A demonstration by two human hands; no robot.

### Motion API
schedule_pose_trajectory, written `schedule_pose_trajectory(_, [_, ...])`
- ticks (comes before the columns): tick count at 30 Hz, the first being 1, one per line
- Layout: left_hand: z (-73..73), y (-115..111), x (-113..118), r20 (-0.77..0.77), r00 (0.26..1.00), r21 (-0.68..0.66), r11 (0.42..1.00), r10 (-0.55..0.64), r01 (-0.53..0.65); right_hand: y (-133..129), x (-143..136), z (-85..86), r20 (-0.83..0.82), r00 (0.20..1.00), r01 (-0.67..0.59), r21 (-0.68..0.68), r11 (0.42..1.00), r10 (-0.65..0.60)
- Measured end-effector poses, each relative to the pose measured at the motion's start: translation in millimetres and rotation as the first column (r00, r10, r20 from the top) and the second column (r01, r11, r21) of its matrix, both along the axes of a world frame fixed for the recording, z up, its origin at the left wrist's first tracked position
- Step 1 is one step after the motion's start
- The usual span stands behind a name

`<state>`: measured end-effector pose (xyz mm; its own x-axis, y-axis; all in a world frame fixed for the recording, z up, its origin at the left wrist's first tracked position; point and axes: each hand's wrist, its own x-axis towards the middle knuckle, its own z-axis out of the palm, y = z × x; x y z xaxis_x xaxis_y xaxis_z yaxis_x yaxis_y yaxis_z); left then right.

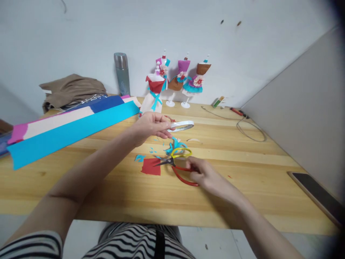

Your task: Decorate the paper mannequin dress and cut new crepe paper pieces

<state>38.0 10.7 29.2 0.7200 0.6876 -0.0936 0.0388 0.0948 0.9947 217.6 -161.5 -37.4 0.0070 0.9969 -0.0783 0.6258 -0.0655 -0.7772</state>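
My left hand [153, 127] is closed in a pinch above the table, with a small red paper piece [173, 120] showing at its fingertips. Just beyond those fingers is a roll of white tape [185, 124]; whether they touch it I cannot tell. My right hand [203, 172] grips the red handle of a pair of scissors [172, 162] with one yellow and one red handle. The blades are pointing left, over a red paper square [151, 167] on the table. Blue paper scraps [175, 145] lie between my hands.
Dress forms in coloured paper [183, 77] stand along the wall, beside a thermos [122, 73]. Long crepe paper sheets [75, 124] and brown cloth [75, 88] lie on the left. A grey cable [252, 136], a glue stick [218, 101] and a phone [315, 194] are on the right.
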Motion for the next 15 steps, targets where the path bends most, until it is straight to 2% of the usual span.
schedule_pose_trajectory(1, [0.1,0,0,0.000,1.000,-0.002,1.000,0.013,-0.013,-3,7,-0.9,-0.128,0.990,0.059,0.005,0.998,-0.058])
schedule_pose_trajectory(3, [0.3,1,0,-0.001,0.999,0.004,0.999,0.035,-0.035,-9,19,-4.8,-0.364,0.917,0.163,-0.033,0.986,-0.164])
schedule_pose_trajectory(7, [-0.3,2,1,-0.005,0.998,0.024,0.998,0.057,-0.057,-23,30,-12.7,-0.716,0.652,0.212,-0.145,0.967,-0.250])
schedule_pose_trajectory(9, [-1.3,2,1,0.013,0.998,0.023,0.998,0.060,-0.060,-26,26,-13.5,-0.783,0.565,0.254,-0.136,0.958,-0.261])
schedule_pose_trajectory(11, [-2.5,2,1,0.038,0.997,0.024,0.998,0.064,-0.065,-27,19,-13.2,-0.802,0.546,0.283,-0.096,0.954,-0.242])
schedule_pose_trajectory(13, [-3.7,2,1,0.053,0.996,0.024,0.997,0.073,-0.075,-27,11,-13.1,-0.811,0.558,0.237,-0.047,0.970,-0.176])
schedule_pose_trajectory(15, [-4.7,2,2,0.052,0.994,0.015,0.996,0.092,-0.093,-27,4,-12.9,-0.846,0.528,0.165,0.022,0.986,-0.070])
